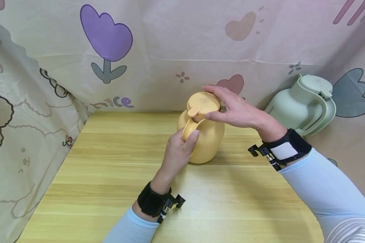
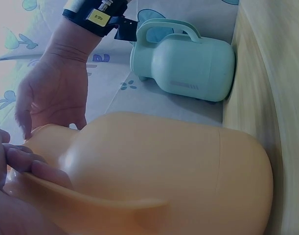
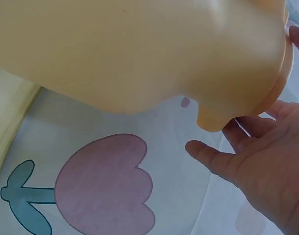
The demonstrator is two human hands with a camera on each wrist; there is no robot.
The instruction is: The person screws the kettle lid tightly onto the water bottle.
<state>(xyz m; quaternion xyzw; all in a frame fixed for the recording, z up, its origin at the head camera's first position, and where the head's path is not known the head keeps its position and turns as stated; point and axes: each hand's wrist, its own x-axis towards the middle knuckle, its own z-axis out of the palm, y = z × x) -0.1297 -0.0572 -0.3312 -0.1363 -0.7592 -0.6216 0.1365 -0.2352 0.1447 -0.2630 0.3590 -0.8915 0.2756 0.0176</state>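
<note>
A yellow thermos jug (image 1: 208, 143) stands upright on the wooden table, its handle (image 1: 189, 129) facing me. My left hand (image 1: 177, 150) grips that handle, thumb on its near side. In the left wrist view, the left fingers (image 2: 39, 169) curl round the handle. My right hand (image 1: 238, 109) spans the jug's round lid (image 1: 202, 101), the thumb at its near edge and the fingers at its far edge. The right wrist view has the right hand (image 3: 257, 152) at the lid end, with the little finger standing off beside the spout.
A pale green thermos jug (image 1: 295, 104) stands at the table's back right, its handle towards me. Behind the table hangs a printed cloth (image 1: 170, 37) with flowers and hearts. More cloth drapes down the left side. The table (image 1: 109, 175) extends in front of the yellow jug.
</note>
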